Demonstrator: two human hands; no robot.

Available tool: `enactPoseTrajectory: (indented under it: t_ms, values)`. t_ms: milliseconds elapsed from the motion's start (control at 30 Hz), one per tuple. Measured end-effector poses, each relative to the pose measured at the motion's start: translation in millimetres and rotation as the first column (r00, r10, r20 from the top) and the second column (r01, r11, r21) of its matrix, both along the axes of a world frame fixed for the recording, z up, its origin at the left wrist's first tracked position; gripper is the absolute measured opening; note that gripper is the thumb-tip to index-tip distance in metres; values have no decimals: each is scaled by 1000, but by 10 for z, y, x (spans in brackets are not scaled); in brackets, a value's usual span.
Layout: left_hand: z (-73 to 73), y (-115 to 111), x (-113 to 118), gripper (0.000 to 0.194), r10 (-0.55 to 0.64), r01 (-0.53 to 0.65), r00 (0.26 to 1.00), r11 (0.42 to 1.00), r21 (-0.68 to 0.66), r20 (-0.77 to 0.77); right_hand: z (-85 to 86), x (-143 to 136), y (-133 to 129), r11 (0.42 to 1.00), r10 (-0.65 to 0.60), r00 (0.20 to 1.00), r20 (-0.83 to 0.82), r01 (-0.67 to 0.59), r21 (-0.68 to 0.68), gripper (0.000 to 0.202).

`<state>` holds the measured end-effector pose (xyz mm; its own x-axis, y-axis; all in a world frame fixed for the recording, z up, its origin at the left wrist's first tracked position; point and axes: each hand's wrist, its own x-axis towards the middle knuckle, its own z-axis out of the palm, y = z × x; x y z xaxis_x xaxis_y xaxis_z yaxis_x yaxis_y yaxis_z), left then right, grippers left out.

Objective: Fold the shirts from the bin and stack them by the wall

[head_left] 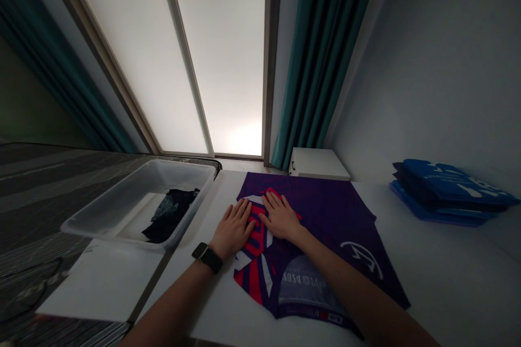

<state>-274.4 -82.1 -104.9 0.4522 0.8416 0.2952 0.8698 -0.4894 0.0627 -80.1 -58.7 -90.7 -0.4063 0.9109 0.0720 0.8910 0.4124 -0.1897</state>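
A purple sports shirt (325,206) lies spread on the white table, its left side folded inward so that a red, white and purple patterned part faces up. Flat on that patterned part rests my left hand (234,227), fingers stretched out, with a dark watch (207,257) on the wrist. Close beside it, my right hand (280,217) also presses flat on the folded fabric, its fingers extended. Near me, the collar shows a grey inner panel with printed lettering, partly covered by my right forearm. A white curved logo sits on the shirt's right side.
Left of the table stands a translucent plastic bin (122,230) with dark clothing (173,214) inside. A stack of folded blue shirts (456,190) lies at the right, near the wall. Behind the table are a white cabinet (319,162), teal curtains (325,65) and frosted door panels (228,54).
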Motion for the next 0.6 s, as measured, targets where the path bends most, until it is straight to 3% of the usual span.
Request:
enactPoseTrajectory:
  t_ms: [233, 367, 500, 600]
  values:
    - [6, -4, 10, 57, 23, -21, 994, 1000, 20, -103, 127, -10, 33, 997, -21, 1000, 15, 22, -74, 66]
    - [-5, -10, 6, 56, 27, -26, 996, 1000, 13, -87, 194, -43, 143, 1000, 1, 1000, 14, -1, 7, 61]
    - [3, -21, 11, 55, 21, -21, 1000, 1000, -23, -19, 101, -31, 209, 1000, 11, 1000, 15, -11, 2, 62]
    - [24, 41, -36, 56, 44, -36, 993, 997, -65, 114, 15, -4, 215, 1000, 5, 1000, 14, -5, 0, 63]
